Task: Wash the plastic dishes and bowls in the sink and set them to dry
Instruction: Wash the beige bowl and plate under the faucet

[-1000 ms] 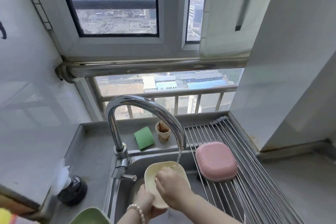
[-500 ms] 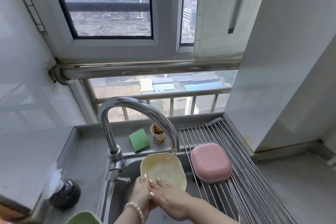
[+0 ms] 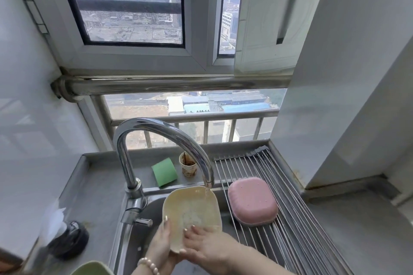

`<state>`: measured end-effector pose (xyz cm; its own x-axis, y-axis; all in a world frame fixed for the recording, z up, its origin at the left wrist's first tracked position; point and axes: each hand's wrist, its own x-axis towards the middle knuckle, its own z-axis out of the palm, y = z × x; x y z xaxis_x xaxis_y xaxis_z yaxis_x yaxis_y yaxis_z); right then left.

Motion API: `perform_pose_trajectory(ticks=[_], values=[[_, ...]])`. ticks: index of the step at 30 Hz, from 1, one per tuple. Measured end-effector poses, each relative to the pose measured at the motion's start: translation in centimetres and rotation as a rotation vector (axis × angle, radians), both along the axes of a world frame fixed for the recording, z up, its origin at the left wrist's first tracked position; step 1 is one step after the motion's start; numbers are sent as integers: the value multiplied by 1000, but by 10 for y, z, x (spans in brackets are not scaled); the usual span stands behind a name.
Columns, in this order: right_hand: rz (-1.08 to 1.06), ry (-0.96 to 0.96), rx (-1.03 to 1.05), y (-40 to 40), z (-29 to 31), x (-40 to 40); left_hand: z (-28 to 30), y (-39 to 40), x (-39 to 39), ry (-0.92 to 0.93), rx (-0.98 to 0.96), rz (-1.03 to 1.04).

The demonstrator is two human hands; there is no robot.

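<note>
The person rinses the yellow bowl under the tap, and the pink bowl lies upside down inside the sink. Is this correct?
Not quite. The pink bowl lies upside down on the drying rack, not inside the sink; the head view shows it. The yellow bowl is indeed under the running tap.

Three bowls: yellow; pink; green; one cup.
</note>
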<state>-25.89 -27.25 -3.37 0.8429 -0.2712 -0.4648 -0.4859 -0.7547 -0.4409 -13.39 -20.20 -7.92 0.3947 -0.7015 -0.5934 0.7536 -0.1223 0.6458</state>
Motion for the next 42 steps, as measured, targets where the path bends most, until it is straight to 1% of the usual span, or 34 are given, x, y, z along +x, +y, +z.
perform_pose_trajectory(ticks=[2,4,5,6,7,8,9,10,11,12,13,14,15,16,18,20,21,22,25,28,31,33,34,36,37,38,39,41,42], values=[[-61,31,-150,-15,-2,-2,-15,6,-2,15,15,-75],[-187,42,-251,-22,-4,11,-8,-6,-20,69,32,-92],[-221,40,-259,-22,-4,21,4,-15,-30,102,-6,-10],[-228,23,-239,-18,-5,30,10,-32,-44,151,-79,163],[-227,-1,-200,-12,-5,37,18,-45,-49,232,-277,392],[-218,-29,-140,-7,-5,38,27,-48,-50,243,-315,504],[-182,-46,-85,-2,-3,35,27,-35,-48,252,-249,562],[-119,-54,-57,-2,-3,28,27,-27,-38,150,-158,504],[-48,-45,-43,-3,-4,20,25,-22,-26,51,-135,311],[4,-35,-39,-6,-5,10,13,-15,-15,82,-53,124],[23,-17,-52,-11,-5,2,8,-12,-9,93,-12,38],[7,8,-83,-17,-6,-3,1,-6,0,41,8,-27],[-33,34,-120,-22,-6,-6,-1,-4,3,31,7,-25],[-86,35,-150,-27,-7,-5,-1,-7,-2,10,4,-75],[-225,-9,-174,-32,-11,7,5,-8,-12,23,14,-101],[-328,-82,-133,-29,-17,26,11,-9,-18,55,23,-82],[-340,-98,-91,-24,-19,36,16,-10,-20,43,29,-55],[-336,-108,-45,-17,-19,43,16,-11,-18,45,22,-66],[-289,-141,83,2,-19,53,23,-8,-15,17,103,-126],[-170,-150,113,8,-29,44,25,-8,-5,-25,150,-86],[-59,-275,118,7,-33,20,15,-9,9,-54,143,-50],[-28,-302,38,-5,-29,1,21,-6,12,-147,119,-86],[29,-300,-72,-12,-28,-8,25,-6,15,-213,141,-113],[171,-325,-363,-28,-33,-20,30,-8,23,-302,230,-168],[207,-277,-513,-33,-41,-22,32,-8,26,-318,263,-197],[173,-251,-622,-36,-47,-22,34,-8,28,-311,287,-226],[119,-308,-732,-39,-56,-20,34,-7,30,-286,299,-256],[27,-363,-855,-38,-64,-15,35,-5,29,-240,318,-287],[3,-393,-871,-35,-66,-14,34,-7,27,-221,317,-263]])
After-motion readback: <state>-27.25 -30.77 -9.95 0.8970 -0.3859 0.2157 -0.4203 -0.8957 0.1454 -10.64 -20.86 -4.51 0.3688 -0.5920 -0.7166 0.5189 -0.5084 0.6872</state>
